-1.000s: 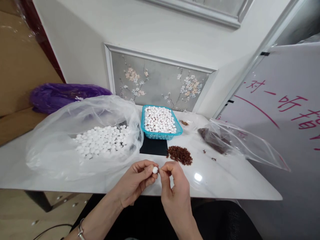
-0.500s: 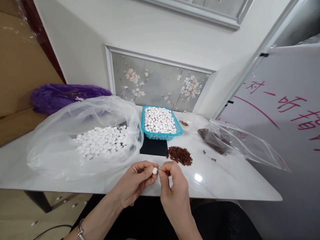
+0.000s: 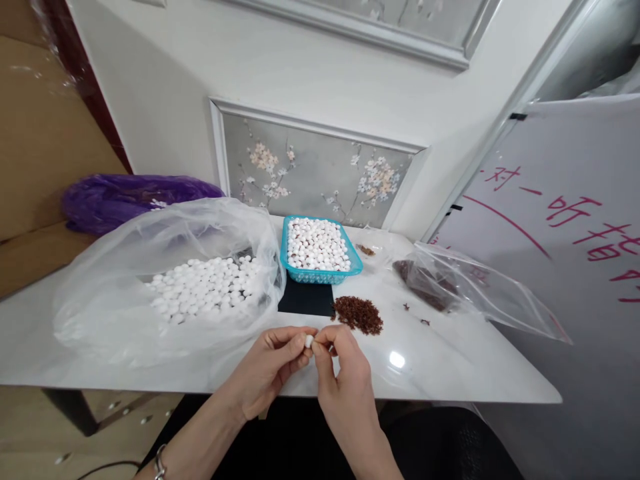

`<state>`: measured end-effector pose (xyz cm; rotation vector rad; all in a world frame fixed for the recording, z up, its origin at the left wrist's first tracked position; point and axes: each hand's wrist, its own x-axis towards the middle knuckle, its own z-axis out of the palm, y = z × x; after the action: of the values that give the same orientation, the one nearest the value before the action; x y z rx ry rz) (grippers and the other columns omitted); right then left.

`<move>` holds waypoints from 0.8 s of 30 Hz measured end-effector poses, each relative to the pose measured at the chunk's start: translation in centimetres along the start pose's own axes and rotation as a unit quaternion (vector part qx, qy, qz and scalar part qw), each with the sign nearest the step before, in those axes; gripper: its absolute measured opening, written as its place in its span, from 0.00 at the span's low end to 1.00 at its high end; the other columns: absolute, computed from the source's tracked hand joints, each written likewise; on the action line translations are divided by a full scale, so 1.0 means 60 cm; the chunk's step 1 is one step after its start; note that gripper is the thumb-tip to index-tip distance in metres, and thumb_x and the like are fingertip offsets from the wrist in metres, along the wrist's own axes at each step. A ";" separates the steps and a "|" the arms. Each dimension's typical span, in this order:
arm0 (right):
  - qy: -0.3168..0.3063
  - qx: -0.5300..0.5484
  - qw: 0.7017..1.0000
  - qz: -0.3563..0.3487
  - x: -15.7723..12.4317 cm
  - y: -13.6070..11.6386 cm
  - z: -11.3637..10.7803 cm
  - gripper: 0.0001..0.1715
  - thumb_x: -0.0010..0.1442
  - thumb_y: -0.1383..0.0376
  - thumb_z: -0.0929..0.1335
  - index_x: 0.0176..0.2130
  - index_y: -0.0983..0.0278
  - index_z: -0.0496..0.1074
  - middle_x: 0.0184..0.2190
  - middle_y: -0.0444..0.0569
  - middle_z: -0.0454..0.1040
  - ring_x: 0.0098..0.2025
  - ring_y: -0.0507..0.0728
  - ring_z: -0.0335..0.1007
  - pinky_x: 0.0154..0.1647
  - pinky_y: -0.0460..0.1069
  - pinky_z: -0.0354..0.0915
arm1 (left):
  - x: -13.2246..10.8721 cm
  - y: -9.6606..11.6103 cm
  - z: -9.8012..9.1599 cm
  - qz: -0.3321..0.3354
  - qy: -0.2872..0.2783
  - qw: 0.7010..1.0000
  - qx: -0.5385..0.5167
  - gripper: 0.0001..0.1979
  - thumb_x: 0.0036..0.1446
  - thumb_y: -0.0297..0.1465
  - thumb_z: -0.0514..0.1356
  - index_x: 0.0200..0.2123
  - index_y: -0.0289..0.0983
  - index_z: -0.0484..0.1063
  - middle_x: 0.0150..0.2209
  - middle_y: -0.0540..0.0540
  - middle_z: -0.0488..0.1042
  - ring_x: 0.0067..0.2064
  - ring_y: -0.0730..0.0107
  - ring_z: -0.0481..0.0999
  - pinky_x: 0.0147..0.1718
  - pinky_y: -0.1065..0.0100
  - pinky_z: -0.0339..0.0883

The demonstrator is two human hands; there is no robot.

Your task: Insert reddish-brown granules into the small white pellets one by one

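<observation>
A small white ball [image 3: 309,341] is pinched between the thumb and fingers of my left hand [image 3: 270,370]. My right hand [image 3: 347,383] is closed in a pinch, its fingertips touching the ball's right side; whatever they hold is hidden. Just beyond my hands lies a heap of small reddish-brown pieces [image 3: 359,315]. Behind the heap, to the left, stands a blue basket [image 3: 325,275] filled with white balls [image 3: 317,243], some showing brown bits. At the left, a clear plastic bag [image 3: 110,293] lies open with many loose white balls [image 3: 200,290] in it.
A black flat square [image 3: 306,298] lies before the basket on the white table [image 3: 460,363]. On the right is a zip bag [image 3: 490,287] with brown contents; a small clear bag [image 3: 373,249] sits behind. A purple bag [image 3: 135,197] and whiteboard [image 3: 565,160] flank the table.
My right fingertips have closed in on the ball, covering more of its right side. My left hand stays nearly still. The whole view has shifted slightly.
</observation>
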<state>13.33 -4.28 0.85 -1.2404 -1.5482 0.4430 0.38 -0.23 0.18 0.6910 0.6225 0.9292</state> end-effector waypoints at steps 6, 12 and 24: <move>-0.058 0.079 0.995 0.018 -0.001 -0.001 -0.018 0.15 0.64 0.68 0.59 0.49 0.61 0.67 0.37 0.48 0.69 0.38 0.54 0.67 0.41 0.48 0.66 | 0.000 0.005 0.005 -0.010 -0.006 1.000 -0.020 0.13 0.47 0.26 0.66 0.39 0.33 0.76 0.32 0.47 0.76 0.30 0.81 0.72 0.36 0.79 0.67; -0.137 0.061 0.989 0.020 0.007 -0.015 -0.033 0.18 0.64 0.70 0.59 0.50 0.59 0.68 0.36 0.47 0.67 0.38 0.53 0.67 0.41 0.48 0.66 | -0.005 0.010 0.008 -0.006 -0.012 1.000 0.019 0.17 0.48 0.27 0.65 0.44 0.37 0.70 0.28 0.51 0.72 0.29 0.80 0.70 0.34 0.76 0.65; -0.104 0.020 0.994 -0.009 -0.001 -0.004 -0.025 0.17 0.62 0.73 0.59 0.46 0.62 0.69 0.37 0.49 0.68 0.39 0.54 0.68 0.40 0.48 0.65 | -0.005 0.008 0.014 0.020 -0.024 0.996 0.078 0.18 0.47 0.27 0.66 0.43 0.38 0.68 0.29 0.51 0.72 0.29 0.77 0.67 0.34 0.73 0.60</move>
<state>14.53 -4.91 1.56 -1.1794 -1.7151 0.6038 0.64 -0.52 1.14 0.8652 0.6457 0.9047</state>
